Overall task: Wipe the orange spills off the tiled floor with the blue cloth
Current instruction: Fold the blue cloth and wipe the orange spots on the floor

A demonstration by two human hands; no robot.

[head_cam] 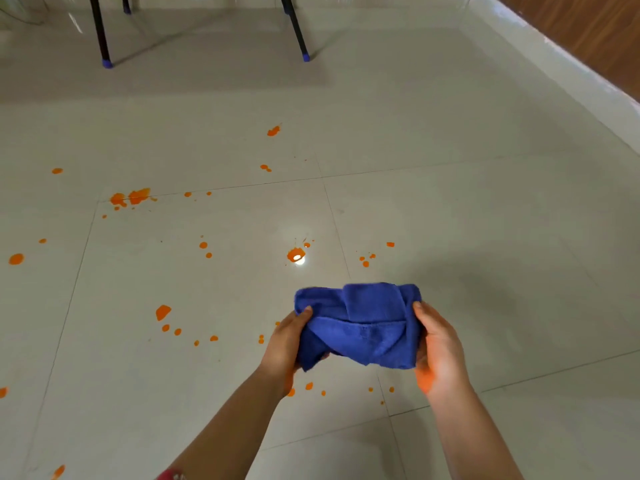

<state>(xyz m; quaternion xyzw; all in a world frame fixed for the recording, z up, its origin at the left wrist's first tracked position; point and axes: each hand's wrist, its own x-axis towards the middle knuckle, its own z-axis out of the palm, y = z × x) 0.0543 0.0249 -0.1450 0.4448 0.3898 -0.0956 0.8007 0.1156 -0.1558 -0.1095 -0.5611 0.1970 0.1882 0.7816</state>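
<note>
Both hands are clamped on the blue cloth (360, 323): the left hand (287, 341) pinches its left end with the thumb on top, and the right hand (438, 355) grips its right end, thumb on the fold. The cloth is bunched in loose folds and held in the air above the floor (485, 209), touching no tile yet. Scattered orange spills (295, 254) lie over the middle and left of the floor, from the blob just beyond the cloth out to the double splash (131, 196) on a grout line toward the left edge; a few dots sit under the wrists. Two black legs (104, 39) stand at the far edge.

Nothing looks wiped so far, I judge. The risk is smearing: a crumpled wad with hanging flaps would likely drag wet orange into streaks rather than lift it, and push it into the grout lines. A soaked face, if not refolded, could lay colour back down. Tiny specks are easy to miss, and knees or feet could land on the dots nearest the body
</note>
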